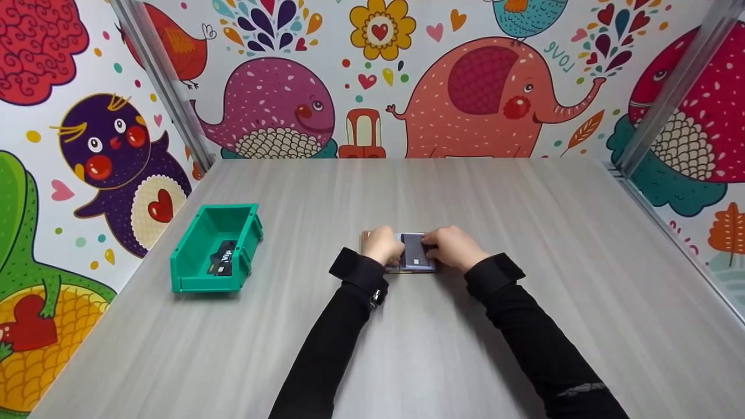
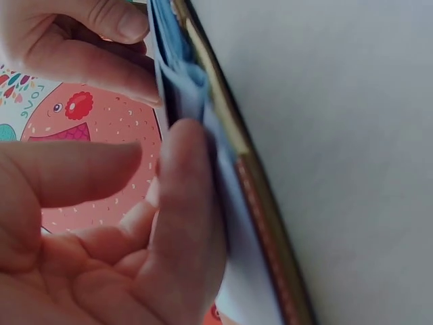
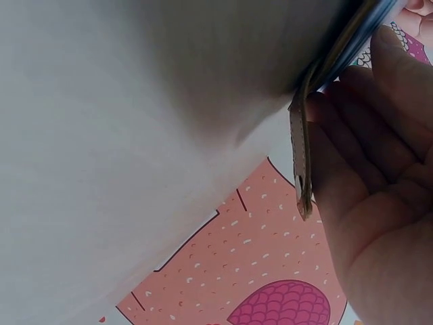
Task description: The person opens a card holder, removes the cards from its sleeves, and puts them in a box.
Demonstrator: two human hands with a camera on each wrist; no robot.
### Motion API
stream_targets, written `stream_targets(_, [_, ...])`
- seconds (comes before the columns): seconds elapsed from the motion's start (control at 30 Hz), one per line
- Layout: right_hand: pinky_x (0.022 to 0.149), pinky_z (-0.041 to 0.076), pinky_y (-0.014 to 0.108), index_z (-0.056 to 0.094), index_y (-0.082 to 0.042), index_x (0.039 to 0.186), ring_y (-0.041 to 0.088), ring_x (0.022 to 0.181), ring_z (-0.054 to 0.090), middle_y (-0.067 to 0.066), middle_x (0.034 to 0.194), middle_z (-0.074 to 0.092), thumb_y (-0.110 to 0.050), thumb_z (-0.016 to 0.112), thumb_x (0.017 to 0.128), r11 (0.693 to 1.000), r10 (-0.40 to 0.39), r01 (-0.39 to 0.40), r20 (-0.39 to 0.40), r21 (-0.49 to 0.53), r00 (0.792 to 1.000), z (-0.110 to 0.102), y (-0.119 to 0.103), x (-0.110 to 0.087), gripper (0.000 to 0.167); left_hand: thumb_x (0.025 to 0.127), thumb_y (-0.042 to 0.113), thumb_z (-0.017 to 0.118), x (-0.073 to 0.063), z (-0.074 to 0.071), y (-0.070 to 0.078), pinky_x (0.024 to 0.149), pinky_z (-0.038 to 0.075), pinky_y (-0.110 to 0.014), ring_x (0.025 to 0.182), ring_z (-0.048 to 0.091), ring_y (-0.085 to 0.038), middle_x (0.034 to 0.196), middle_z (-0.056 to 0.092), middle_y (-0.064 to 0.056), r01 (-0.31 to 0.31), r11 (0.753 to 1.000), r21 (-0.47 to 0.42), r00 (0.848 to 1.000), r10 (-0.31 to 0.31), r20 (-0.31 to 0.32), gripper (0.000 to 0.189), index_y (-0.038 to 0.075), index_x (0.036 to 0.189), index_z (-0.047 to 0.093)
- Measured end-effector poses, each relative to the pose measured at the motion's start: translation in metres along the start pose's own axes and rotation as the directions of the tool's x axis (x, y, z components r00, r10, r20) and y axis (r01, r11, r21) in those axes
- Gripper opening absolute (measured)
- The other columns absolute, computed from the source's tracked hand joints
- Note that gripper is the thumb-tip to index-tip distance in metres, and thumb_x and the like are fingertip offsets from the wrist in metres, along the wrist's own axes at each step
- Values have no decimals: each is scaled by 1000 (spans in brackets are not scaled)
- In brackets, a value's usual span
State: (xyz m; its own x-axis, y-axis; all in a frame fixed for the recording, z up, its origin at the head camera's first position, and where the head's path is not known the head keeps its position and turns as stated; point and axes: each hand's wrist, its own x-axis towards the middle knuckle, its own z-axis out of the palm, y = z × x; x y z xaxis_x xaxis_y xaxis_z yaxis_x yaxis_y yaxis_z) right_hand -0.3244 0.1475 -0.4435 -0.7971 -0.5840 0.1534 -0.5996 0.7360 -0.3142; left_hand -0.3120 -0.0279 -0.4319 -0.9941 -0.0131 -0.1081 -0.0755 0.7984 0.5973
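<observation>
A small card holder lies unfolded on the table, with clear sleeves and a brown cover. On its right half is a dark grey card with a chip. The left hand is over the holder's left half; in the left wrist view its index finger lies against the bluish clear sleeves, thumb apart. At the card's right edge, the right hand pinches with thumb and fingertips. The holder's brown strap sticks out beside the right fingers in the right wrist view.
A green open bin stands at the left of the table, holding black cards, one marked "VIP". Patterned wall panels with cartoon animals and metal posts border the table.
</observation>
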Motion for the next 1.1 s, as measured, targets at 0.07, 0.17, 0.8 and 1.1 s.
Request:
stream_targets(0.07, [86,53,42,73,2,110,30,101,67,16,112,71,3,73,84,1000,-4,4,-1,-5,1000,0,0,0,26,82,-1,60,1,0,0,41,43,-17,43,56,-10,77,69,-10,20,999,-34,1000,-20,16,8,3,76,63])
stream_targets(0.17, [85,53,42,74,2,109,30,100,68,16,110,71,4,73,84,1000,-11,11,-6,-5,1000,0,0,0,26,83,-2,58,2,1,0,40,43,-16,40,52,-7,75,67,-9,41,996,-77,999,-39,29,7,0,84,64])
stream_targets(0.8, [88,52,43,73,1,113,33,105,66,16,117,69,3,72,83,1000,-4,4,7,-5,1000,-1,-4,-2,30,83,1,59,1,3,1,52,46,-19,59,66,-16,78,69,-7,47,998,-31,998,-48,-39,11,2,85,70])
stream_targets(1.1, [87,52,44,74,0,112,33,104,66,15,117,69,2,72,83,1000,3,-3,9,-19,1000,-2,-4,-2,29,83,3,59,2,5,2,57,48,-22,66,67,-20,81,70,-7,57,998,-3,997,-57,-52,12,3,84,71])
